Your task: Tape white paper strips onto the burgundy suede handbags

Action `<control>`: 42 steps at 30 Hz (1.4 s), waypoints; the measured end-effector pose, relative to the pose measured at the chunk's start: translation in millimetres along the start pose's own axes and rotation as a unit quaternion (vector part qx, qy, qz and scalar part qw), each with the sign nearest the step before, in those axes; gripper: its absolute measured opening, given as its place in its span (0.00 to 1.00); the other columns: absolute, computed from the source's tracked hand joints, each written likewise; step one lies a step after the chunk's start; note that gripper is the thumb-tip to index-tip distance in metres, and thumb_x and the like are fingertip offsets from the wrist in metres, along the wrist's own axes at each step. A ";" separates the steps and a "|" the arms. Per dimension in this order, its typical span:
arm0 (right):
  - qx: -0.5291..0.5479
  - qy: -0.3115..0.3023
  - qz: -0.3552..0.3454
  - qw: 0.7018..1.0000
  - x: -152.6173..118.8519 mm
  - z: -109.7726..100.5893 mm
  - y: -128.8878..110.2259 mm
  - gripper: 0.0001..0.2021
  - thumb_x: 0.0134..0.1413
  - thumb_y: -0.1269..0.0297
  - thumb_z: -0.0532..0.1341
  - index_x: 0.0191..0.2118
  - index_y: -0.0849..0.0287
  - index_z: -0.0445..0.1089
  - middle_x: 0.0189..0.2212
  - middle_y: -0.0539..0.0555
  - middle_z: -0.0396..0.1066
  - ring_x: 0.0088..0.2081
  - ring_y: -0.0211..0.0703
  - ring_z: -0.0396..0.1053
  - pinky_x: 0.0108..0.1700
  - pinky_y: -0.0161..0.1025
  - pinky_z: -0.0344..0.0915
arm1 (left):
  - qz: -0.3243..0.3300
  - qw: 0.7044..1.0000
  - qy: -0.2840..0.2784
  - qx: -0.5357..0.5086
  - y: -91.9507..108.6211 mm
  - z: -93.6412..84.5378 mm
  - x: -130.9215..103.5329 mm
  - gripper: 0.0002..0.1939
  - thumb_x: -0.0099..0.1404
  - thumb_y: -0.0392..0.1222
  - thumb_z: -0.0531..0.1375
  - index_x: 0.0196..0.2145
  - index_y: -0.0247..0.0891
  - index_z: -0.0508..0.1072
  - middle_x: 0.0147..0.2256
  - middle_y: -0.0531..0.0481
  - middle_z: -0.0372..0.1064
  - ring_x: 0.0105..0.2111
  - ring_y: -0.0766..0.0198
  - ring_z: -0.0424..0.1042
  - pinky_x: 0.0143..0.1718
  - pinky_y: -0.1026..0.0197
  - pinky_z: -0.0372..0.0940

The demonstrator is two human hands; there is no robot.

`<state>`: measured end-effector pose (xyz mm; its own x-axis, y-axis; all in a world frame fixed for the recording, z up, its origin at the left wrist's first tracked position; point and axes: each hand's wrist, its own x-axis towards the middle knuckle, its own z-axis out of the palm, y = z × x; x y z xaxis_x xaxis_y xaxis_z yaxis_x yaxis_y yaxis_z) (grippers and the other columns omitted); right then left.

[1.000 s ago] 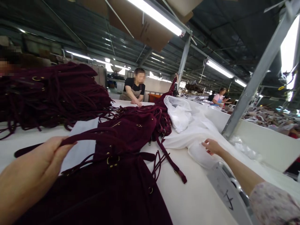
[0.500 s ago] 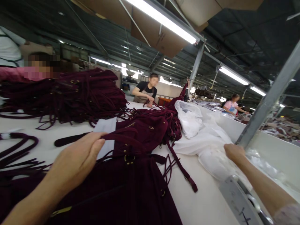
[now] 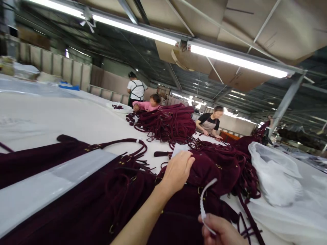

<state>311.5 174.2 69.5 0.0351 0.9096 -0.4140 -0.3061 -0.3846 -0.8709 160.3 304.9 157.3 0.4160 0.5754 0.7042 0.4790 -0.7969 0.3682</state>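
Observation:
My left hand (image 3: pixel 178 173) is closed over the top of a dark maroon bag (image 3: pixel 184 212) in front of me. Its fingers are bent round the bag's handle, which the hand mostly hides. Lower right, my right hand (image 3: pixel 221 231) pinches a thin, curved white strip (image 3: pixel 203 199) that stands up above the bag. Just beyond my left hand lies a white sheet (image 3: pixel 179 148). Another maroon bag (image 3: pixel 213 166) with brass rings lies behind, touching or close to the front one.
At left, more maroon bags (image 3: pixel 84 199) lie with a white plastic sheet (image 3: pixel 56 182) across them. A tall heap of maroon bags (image 3: pixel 166 122) stands farther back, near several people. White plastic bags (image 3: pixel 277 180) lie at right, before a slanted metal post (image 3: pixel 287 102).
My view has swung left. My right hand has come from the white plastic at right to the front bag and now holds a white strip. My left hand stays at the handle.

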 end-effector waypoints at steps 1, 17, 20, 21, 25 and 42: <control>0.039 0.018 0.002 0.999 10.3 10.1 -8.9 0.20 0.35 0.54 0.72 0.33 0.59 0.70 0.18 0.46 0.65 0.17 0.29 0.59 0.19 0.25 0.51 | 0.002 1.000 -0.001 -0.004 -0.3 -1.6 -0.6 0.15 0.73 0.43 0.43 0.36 0.39 0.67 0.36 0.49 0.67 0.37 0.61 0.67 0.38 0.60 0.59; -0.120 0.012 -0.184 0.976 -19.7 46.0 -65.7 0.22 0.47 0.46 0.65 0.41 0.58 0.65 0.23 0.49 0.69 0.20 0.36 0.66 0.21 0.31 0.60 | -0.101 0.898 -0.069 -0.423 7.5 3.6 -3.1 0.31 0.63 0.45 0.57 0.62 0.35 0.59 0.38 0.50 0.75 0.38 0.62 0.70 0.41 0.62 0.62; -0.259 0.046 -0.227 0.938 -26.2 41.0 -72.0 0.20 0.51 0.42 0.60 0.33 0.56 0.67 0.23 0.51 0.70 0.21 0.40 0.67 0.21 0.35 0.61 | -0.121 0.867 -0.069 -0.479 10.8 5.6 -1.8 0.36 0.60 0.40 0.59 0.64 0.34 0.53 0.35 0.51 0.74 0.31 0.66 0.68 0.34 0.64 0.60; -0.320 0.072 -0.268 0.906 -28.0 39.7 -75.1 0.19 0.52 0.42 0.60 0.30 0.55 0.67 0.23 0.51 0.69 0.21 0.41 0.66 0.22 0.36 0.62 | -0.124 0.865 -0.061 -0.483 12.1 5.6 -1.9 0.37 0.60 0.39 0.59 0.65 0.34 0.52 0.34 0.52 0.74 0.30 0.67 0.67 0.33 0.65 0.59; -0.456 0.168 -0.466 0.739 -32.9 40.0 -84.6 0.13 0.50 0.52 0.64 0.22 0.52 0.69 0.32 0.56 0.70 0.32 0.47 0.68 0.34 0.41 0.65 | -0.095 0.888 -0.025 -0.448 19.3 3.5 -4.7 0.26 0.61 0.37 0.57 0.58 0.37 0.63 0.29 0.56 0.72 0.29 0.67 0.66 0.35 0.64 0.59; -0.029 0.058 -0.354 0.933 -14.0 60.5 -95.8 0.14 0.40 0.59 0.73 0.32 0.59 0.73 0.30 0.50 0.73 0.33 0.40 0.75 0.34 0.30 0.73 | -0.066 0.893 0.093 -0.435 29.5 4.5 -8.5 0.06 0.64 0.34 0.53 0.36 0.38 0.69 0.30 0.54 0.67 0.30 0.67 0.65 0.33 0.66 0.59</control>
<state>282.8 207.8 174.8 0.3130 0.9170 0.2474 -0.1143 0.2949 -0.9486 174.3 277.3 159.5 0.2253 0.6989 0.6788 -0.3023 -0.6122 0.7306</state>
